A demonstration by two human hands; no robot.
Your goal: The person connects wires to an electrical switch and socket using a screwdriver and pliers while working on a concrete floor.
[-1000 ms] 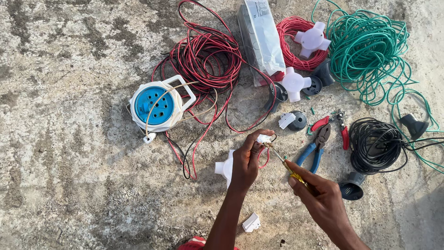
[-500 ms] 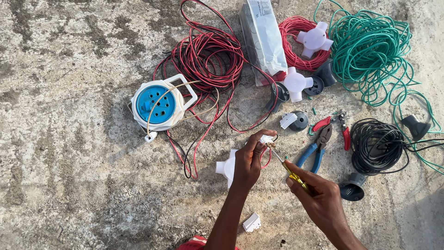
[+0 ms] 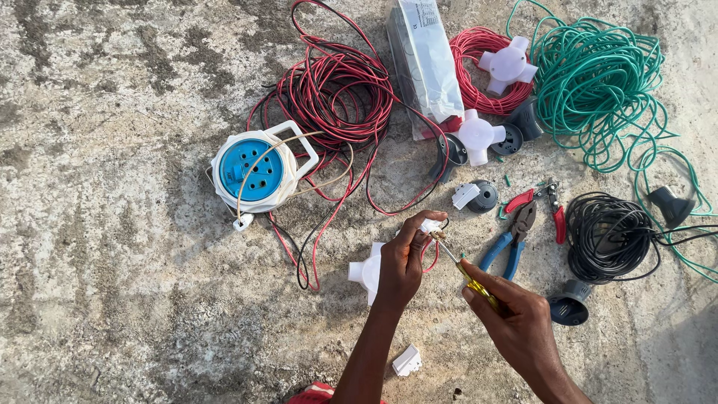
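Two hands, left (image 3: 400, 262) pinching fitting (image 3: 428, 224), right (image 3: 516, 318) apparently gripping screwdriver (image 3: 464, 271)

Wiring parts spread over a concrete floor (image 3: 112, 299), the hands near the middle.

The cable reel (image 3: 256, 173) lies left; a wire tangle (image 3: 336, 90) sits just beyond it, a packet (image 3: 428, 60) to its right. Far right lies another wire coil (image 3: 598, 75); nearer, a smaller coil (image 3: 607, 236), with pliers (image 3: 512, 236) to its left. A junction box (image 3: 366, 271) sits behind the left hand (image 3: 400, 262).
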